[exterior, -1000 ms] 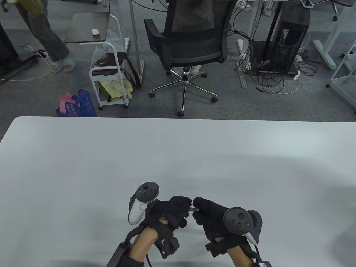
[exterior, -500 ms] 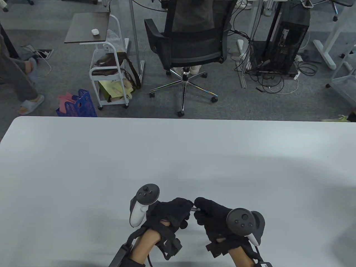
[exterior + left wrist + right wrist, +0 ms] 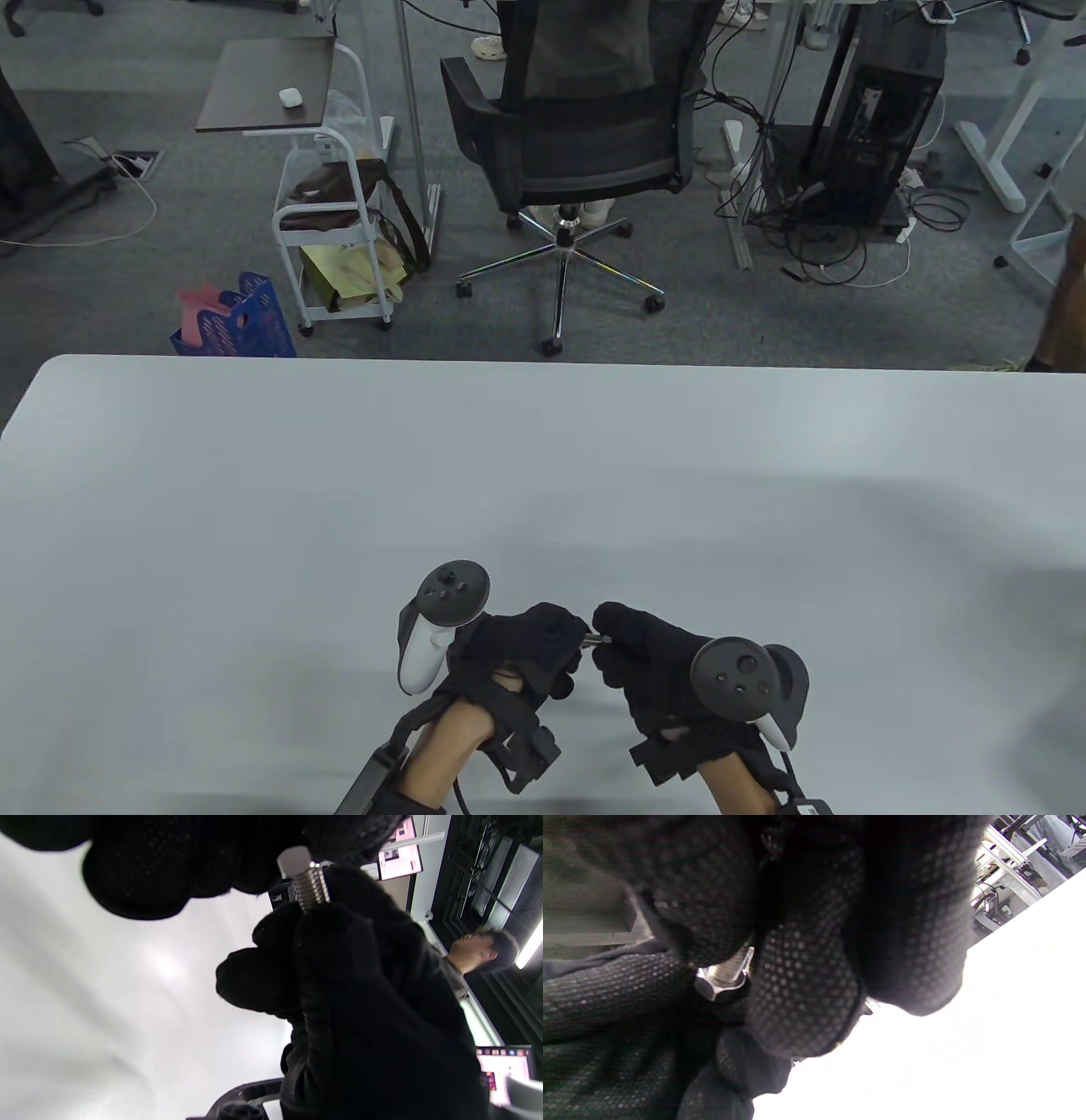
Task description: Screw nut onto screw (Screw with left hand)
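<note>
A small metal screw (image 3: 591,639) is held level between both hands, just above the table near its front edge. My right hand (image 3: 604,633) pinches the threaded shaft (image 3: 312,891), and its fingers (image 3: 806,963) cover most of it. A hex nut (image 3: 717,984) sits at the shaft's free end; it also shows in the left wrist view (image 3: 294,859). My left hand (image 3: 575,635) pinches the nut, its fingers (image 3: 191,857) closed over it. The screw's head is hidden inside the right glove.
The white table (image 3: 543,475) stretches far ahead and to both sides of the hands. Beyond its far edge stand an office chair (image 3: 577,144), a white trolley (image 3: 339,212) and a blue basket (image 3: 242,323) on the floor.
Both hands stay together on the screw; the left hand has edged slightly right. A person walking on the floor at the back left has gone out of view.
</note>
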### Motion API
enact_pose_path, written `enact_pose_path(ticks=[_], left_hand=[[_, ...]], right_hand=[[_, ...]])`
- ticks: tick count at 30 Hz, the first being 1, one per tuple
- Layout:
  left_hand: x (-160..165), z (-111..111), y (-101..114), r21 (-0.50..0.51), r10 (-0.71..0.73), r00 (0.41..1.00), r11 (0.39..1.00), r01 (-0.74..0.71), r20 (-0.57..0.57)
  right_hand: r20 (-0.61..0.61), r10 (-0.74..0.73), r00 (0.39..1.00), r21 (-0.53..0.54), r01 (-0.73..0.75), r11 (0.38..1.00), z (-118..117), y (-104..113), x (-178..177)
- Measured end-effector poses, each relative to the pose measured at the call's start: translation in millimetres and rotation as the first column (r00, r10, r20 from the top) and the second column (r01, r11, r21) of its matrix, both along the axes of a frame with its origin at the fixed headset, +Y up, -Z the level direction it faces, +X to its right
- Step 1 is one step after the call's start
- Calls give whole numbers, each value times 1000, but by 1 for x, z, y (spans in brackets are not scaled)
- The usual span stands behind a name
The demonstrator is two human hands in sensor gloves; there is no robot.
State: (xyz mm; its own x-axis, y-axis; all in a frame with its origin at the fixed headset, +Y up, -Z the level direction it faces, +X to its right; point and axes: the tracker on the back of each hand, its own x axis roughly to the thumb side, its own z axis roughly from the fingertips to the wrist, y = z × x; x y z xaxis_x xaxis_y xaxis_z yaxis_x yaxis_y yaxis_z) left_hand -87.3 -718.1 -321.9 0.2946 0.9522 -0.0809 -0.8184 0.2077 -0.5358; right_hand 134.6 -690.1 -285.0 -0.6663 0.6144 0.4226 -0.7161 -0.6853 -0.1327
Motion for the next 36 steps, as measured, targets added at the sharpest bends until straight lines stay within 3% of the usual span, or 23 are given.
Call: enact_pose_path(ticks=[7, 16, 21, 28, 33, 36], left_hand=[[-4, -1, -4, -14, 33, 999, 999, -33, -41], [-1, -1, -3, -34, 41, 999, 999, -39, 33], [-3, -1, -5, -11, 26, 999, 1000, -27, -40], [0, -1, -3, -41, 32, 999, 999, -31, 41], [-2, -1, -6, -28, 32, 999, 999, -32, -23], [-1, 0, -6, -38, 29, 1000, 999, -29, -7]], right_hand=[[8, -16, 1000, 4, 16, 1000, 0, 0, 1], [2, -14, 1000, 5, 14, 1000, 1, 1, 1], [3, -23, 1000, 8, 23, 1000, 1, 1, 1], [-6, -4, 1000, 11, 4, 1000, 1, 0, 0], [1, -18, 1000, 17, 18, 1000, 1, 0, 1], [0, -1, 1000, 20, 1, 1000, 1, 0, 1]])
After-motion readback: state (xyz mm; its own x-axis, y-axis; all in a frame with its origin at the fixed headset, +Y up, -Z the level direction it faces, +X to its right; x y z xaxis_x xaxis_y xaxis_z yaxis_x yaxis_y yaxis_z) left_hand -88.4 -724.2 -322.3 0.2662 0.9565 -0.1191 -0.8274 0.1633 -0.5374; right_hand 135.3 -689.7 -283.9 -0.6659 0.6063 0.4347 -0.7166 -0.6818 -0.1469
